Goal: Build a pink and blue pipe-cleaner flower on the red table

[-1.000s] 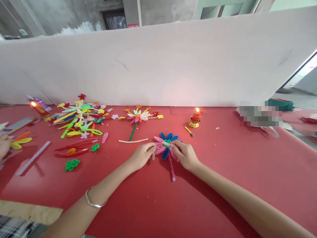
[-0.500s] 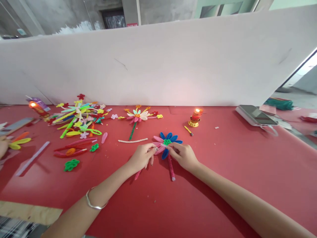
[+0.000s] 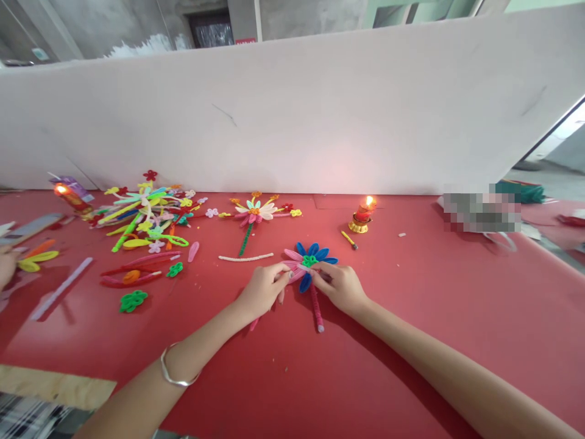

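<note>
A pipe-cleaner flower (image 3: pixel 313 254) with pink and blue petals, a green centre and a red stem (image 3: pixel 316 307) lies on the red table (image 3: pixel 411 317). My left hand (image 3: pixel 264 289) pinches a pink pipe cleaner (image 3: pixel 253 324) at the flower's left side; its loose end pokes out below my palm. My right hand (image 3: pixel 340 285) grips the flower at its centre from the right. The two hands almost meet over the pink petals.
A lit red candle (image 3: pixel 362 216) in a gold holder stands behind the flower, a small yellow stick (image 3: pixel 349 239) beside it. A finished flower (image 3: pixel 253 214), a white pipe cleaner (image 3: pixel 245 258) and a heap of coloured pieces (image 3: pixel 146 216) lie left. Another person's hand (image 3: pixel 6 266) is at far left.
A pink pipe cleaner has come into my left hand, its end now showing below the palm. Both hands stay at the flower, barely shifted.
</note>
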Motion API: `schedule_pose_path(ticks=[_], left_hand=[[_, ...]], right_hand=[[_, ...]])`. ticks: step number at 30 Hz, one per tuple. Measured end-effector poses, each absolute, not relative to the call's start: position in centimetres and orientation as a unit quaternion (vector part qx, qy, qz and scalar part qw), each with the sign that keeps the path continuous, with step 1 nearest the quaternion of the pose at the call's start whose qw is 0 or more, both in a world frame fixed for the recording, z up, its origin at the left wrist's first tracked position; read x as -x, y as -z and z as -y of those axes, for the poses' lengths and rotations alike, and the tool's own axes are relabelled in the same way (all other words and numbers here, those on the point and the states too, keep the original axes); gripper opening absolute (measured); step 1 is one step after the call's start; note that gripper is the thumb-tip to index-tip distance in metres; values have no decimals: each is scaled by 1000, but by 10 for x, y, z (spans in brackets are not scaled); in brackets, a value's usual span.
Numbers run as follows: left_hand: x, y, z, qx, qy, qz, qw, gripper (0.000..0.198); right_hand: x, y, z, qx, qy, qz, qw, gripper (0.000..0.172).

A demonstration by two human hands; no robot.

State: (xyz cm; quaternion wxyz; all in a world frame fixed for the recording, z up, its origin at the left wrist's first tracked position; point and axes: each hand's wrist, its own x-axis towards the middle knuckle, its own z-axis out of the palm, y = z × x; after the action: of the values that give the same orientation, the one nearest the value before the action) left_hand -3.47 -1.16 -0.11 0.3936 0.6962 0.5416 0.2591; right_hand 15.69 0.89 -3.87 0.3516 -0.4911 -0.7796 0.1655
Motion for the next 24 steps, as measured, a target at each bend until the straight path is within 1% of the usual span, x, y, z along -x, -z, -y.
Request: schedule_pose_path(ticks=[12,18,24], left_hand=[[35,2,13,-726,-254,-540,342,30],[35,5,13,-737,-252,-536,325,26],[35,5,13,-746,-250,-530,315,28]], right_hand=[[-154,39,-6,505,-72,783,357,31],[-155,43,-7,492,-38,790,363,26],[-154,44,-7,485,-9,789,377,23]])
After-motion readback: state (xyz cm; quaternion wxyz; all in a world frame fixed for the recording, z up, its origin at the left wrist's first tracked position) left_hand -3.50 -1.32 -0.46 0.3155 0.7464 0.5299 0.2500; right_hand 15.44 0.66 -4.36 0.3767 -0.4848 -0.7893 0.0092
